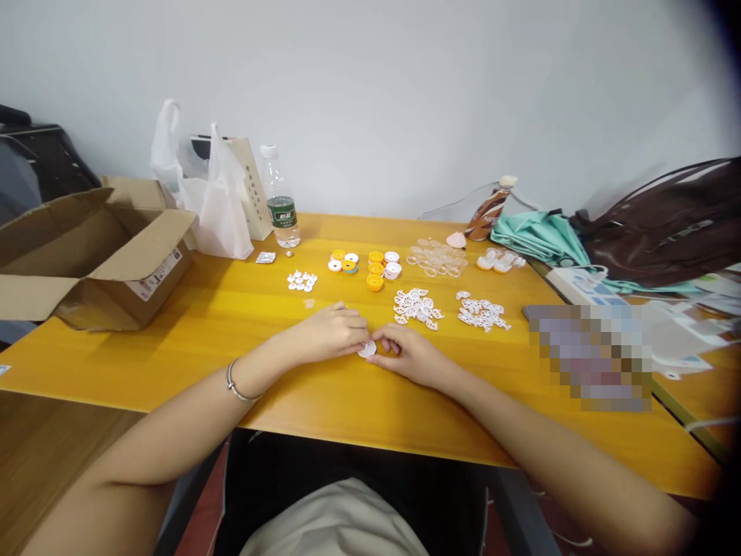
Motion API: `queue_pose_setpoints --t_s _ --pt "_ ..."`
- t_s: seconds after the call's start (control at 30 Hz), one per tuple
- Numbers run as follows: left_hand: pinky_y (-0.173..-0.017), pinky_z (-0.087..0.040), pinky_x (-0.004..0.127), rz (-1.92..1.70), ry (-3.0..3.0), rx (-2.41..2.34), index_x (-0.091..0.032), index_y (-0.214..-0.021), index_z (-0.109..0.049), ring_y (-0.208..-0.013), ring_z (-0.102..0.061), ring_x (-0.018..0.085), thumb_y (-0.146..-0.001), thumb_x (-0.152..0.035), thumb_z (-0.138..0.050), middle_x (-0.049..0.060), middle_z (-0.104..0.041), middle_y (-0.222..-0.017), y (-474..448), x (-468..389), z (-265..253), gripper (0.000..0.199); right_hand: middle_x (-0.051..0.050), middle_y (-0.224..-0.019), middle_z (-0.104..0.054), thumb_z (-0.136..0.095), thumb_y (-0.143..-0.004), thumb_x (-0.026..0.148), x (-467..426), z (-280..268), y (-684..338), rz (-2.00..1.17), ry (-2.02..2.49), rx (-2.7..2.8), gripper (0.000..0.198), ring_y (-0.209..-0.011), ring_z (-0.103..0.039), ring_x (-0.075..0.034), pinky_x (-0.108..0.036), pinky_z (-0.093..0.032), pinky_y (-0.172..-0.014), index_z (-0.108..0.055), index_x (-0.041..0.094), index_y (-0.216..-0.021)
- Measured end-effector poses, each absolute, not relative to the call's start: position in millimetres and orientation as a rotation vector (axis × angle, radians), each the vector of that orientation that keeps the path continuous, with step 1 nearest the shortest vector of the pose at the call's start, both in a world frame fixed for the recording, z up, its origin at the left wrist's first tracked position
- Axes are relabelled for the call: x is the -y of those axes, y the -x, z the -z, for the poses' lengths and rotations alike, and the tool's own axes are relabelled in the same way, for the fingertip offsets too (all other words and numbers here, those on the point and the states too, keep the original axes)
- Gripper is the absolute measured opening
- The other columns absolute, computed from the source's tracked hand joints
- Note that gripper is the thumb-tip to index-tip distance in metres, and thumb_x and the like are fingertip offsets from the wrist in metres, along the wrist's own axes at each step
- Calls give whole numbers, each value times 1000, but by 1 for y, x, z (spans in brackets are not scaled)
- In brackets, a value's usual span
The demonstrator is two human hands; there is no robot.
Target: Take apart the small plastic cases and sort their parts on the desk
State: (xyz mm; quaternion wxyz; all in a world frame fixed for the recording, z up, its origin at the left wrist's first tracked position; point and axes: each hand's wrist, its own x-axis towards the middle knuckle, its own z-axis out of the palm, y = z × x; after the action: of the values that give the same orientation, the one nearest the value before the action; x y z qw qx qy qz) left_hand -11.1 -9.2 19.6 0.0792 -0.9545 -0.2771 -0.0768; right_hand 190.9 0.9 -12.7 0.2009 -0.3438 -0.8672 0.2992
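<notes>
Between my two hands is a small round white disc (367, 350), low over the near middle of the table. My left hand (333, 333) comes in from the left with its fingers bent together on the disc's left edge. On the other side, the thumb and fingertips of my right hand (412, 355) curl around the disc's right edge. Just beyond my hands lie white leaf-shaped cut-out pieces (417, 306) in one pile and similar white pieces (482, 314) in another. Small white knobbed parts (302, 281) are grouped past my left hand.
Stacked orange and white round parts (376, 272) and clear rings (437, 257) lie farther back. An open cardboard box (156, 270), a white plastic bag (217, 208) and a water bottle (282, 205) stand left. A brown bottle (489, 210), teal cloth (541, 238) and blurred flat object (590, 359) are right.
</notes>
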Motion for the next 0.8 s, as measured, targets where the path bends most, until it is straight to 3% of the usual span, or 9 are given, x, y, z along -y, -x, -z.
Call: queue_pose_setpoints --t_s 0.5,0.8 --pt "-70 -37 29 241 2606 535 -14 -82 -60 -75 -52 15 -90 -19 -41 5 -60 -78 9 14 -17 22 4 -63 -40 -59 -78 35 -5 14 -193 -852 880 2445 19 -57 -37 -9 -22 -30 -53 -54 17 -76" --pt "-66 -36 29 286 2577 508 -14 -79 -60 -71 -52 15 -89 -18 -42 5 -60 -75 8 15 -15 21 3 -63 -43 -59 -77 36 -5 14 -193 -895 910 2417 20 -57 -38 -10 -23 -31 -53 -56 17 -79"
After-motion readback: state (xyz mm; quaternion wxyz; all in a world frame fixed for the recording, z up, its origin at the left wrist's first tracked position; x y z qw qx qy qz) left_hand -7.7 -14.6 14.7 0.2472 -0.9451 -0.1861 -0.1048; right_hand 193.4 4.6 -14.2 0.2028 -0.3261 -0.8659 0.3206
